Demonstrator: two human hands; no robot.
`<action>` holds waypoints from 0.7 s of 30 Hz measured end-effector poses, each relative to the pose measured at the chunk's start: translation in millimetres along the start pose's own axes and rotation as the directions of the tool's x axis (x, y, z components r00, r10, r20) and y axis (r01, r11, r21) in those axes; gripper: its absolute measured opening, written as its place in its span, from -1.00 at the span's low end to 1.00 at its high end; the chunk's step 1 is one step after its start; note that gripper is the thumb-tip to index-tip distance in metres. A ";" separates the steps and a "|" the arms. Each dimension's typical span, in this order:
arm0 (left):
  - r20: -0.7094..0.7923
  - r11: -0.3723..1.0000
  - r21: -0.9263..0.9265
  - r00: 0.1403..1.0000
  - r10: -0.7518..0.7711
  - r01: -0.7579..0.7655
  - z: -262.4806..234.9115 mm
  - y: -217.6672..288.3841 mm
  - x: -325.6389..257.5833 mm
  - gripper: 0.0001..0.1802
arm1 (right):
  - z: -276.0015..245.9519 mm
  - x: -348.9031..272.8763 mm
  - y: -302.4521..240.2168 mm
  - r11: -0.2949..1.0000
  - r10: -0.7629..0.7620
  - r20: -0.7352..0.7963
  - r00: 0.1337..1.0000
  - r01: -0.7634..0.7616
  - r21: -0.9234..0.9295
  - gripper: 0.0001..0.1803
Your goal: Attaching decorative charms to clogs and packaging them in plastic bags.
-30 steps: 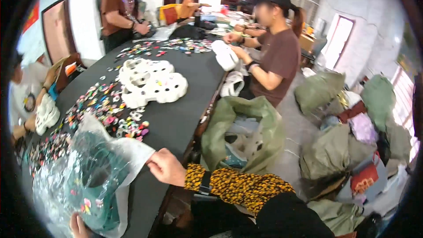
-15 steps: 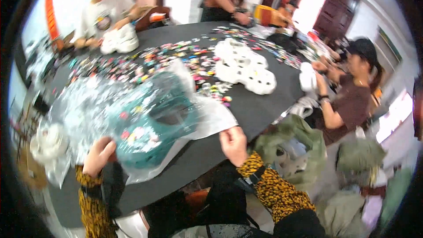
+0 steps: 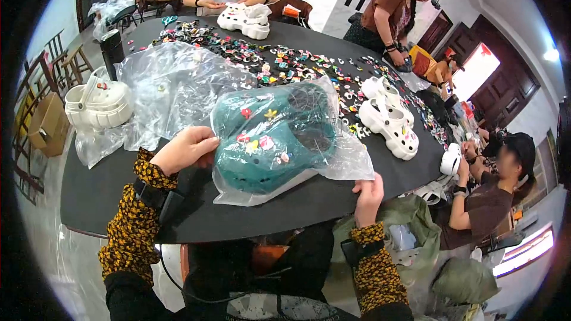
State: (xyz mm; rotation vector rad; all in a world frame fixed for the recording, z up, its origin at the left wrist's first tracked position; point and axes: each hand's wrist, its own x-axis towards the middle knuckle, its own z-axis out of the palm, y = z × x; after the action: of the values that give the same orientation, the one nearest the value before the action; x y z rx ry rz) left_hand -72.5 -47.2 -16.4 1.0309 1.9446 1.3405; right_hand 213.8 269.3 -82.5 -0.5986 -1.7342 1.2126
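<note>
Left grip (image 3: 185, 151), right grip (image 3: 369, 196): closed on one bag (image 3: 350, 164) of two teal clogs (image 3: 247, 163)

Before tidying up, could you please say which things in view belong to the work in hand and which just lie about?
In hand:
teal perforated clogs
clear plastic bag around them, held by left hand and right hand

Apparently lying about:
brown cardboard box
black upright cylinder

Black table (image 3: 267, 221), scattered colourful charms (image 3: 264, 72), white clogs (image 3: 389, 129), clear plastic (image 3: 178, 80)
</note>
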 end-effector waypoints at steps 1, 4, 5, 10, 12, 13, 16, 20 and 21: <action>0.008 1.000 -0.001 1.000 0.004 -0.004 1.6 -0.5 3.4 -0.67 | -2.5 5.8 -2.9 0.997 0.030 -0.038 0.999 -0.027 0.077 -0.82; -0.023 0.999 -0.035 1.000 -0.019 0.018 3.1 -2.4 2.8 -0.72 | -3.1 18.9 -20.8 0.985 0.066 0.013 0.998 -0.067 0.162 -0.66; -0.066 0.999 -0.021 0.997 0.028 -0.030 5.8 0.8 4.5 -0.73 | -3.4 24.9 -30.2 0.974 0.128 0.039 0.991 -0.134 0.184 -0.64; -0.227 0.994 -0.087 0.973 0.047 -0.068 2.2 -1.4 6.0 -0.76 | 0.5 42.5 -56.6 0.944 0.205 0.238 0.949 -0.256 0.209 -0.62; -0.263 0.987 -0.142 0.964 0.041 -0.081 0.0 -4.6 8.4 -0.76 | -0.8 45.2 -62.7 0.962 0.181 0.387 0.904 -0.244 0.119 -0.60; -0.290 0.981 -0.176 0.956 0.030 -0.084 -2.1 -5.1 8.7 -0.77 | 2.5 42.6 -69.5 0.945 0.202 0.406 0.891 -0.287 0.159 -0.59; -0.332 0.974 -0.195 0.943 0.041 -0.111 -4.3 -4.0 7.0 -0.79 | 5.2 33.8 -74.2 0.958 0.154 0.381 0.912 -0.232 0.168 -0.61; -0.505 0.973 -0.172 0.862 0.047 -0.154 -17.2 -7.0 6.0 -0.80 | 11.5 10.2 -91.8 0.964 0.123 0.431 0.894 -0.211 0.164 -0.64; -0.517 0.978 -0.142 0.854 0.057 -0.152 -21.0 -7.7 5.0 -0.80 | 14.7 4.6 -98.2 0.959 0.155 0.458 0.875 -0.245 0.143 -0.65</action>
State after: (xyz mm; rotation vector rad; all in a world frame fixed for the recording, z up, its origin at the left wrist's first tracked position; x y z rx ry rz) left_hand -93.9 -55.4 -16.4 0.7490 2.0997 1.9727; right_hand 209.0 226.8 7.2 -0.4087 -1.9220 1.7558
